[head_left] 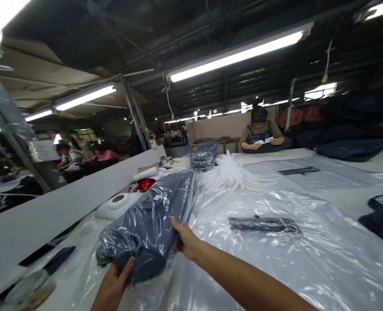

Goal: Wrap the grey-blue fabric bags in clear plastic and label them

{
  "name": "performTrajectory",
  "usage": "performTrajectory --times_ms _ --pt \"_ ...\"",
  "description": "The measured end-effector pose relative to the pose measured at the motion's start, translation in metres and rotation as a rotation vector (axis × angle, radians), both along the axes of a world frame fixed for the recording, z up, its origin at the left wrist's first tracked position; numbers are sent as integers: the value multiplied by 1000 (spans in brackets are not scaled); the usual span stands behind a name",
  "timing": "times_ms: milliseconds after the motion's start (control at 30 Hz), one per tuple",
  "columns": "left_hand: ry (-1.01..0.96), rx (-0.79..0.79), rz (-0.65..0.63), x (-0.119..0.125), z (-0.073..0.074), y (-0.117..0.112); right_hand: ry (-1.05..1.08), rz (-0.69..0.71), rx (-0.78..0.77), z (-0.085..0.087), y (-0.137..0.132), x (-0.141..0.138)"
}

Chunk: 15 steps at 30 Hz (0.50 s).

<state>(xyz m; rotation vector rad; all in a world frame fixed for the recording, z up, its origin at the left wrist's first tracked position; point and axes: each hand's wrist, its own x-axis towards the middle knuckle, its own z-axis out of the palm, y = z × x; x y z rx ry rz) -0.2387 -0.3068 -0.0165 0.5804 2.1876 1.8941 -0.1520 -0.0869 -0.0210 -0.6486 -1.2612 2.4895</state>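
A dark blue-grey fabric bag (159, 216) wrapped in clear plastic lies tilted across the left part of the table. My left hand (116, 276) grips its near lower end, thumb on top and the other fingers hidden underneath. At the right edge, my right hand (187, 242) holds the same bag, with its thumb over the plastic. To the right, large clear plastic sheets or bags (259, 259) are spread out, with a dark printed strip (264, 224) showing on them. Farther back sits a stack of similar wrapped bags (203, 155).
White foam-like strands (227, 172) lie mid-table. A white roll (118, 201) and a round clear container (29, 289) are at left, beside a low white partition (75, 216). Across the table a person (259, 129) holds white papers. Dark bags (350, 149) lie at right.
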Motion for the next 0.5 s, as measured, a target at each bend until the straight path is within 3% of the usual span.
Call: performTrajectory --times_ms 100,267,400,500 --pt "-17 14 -34 -10 6 11 -73 -94 -108 5 5 -26" --pt "-12 119 -173 -41 13 61 -69 -197 -51 18 49 -43" --pt "-45 182 -209 -69 7 101 -71 -259 -18 19 74 -65" --pt "-98 139 -140 -74 -2 106 -80 -282 18 11 74 -71"
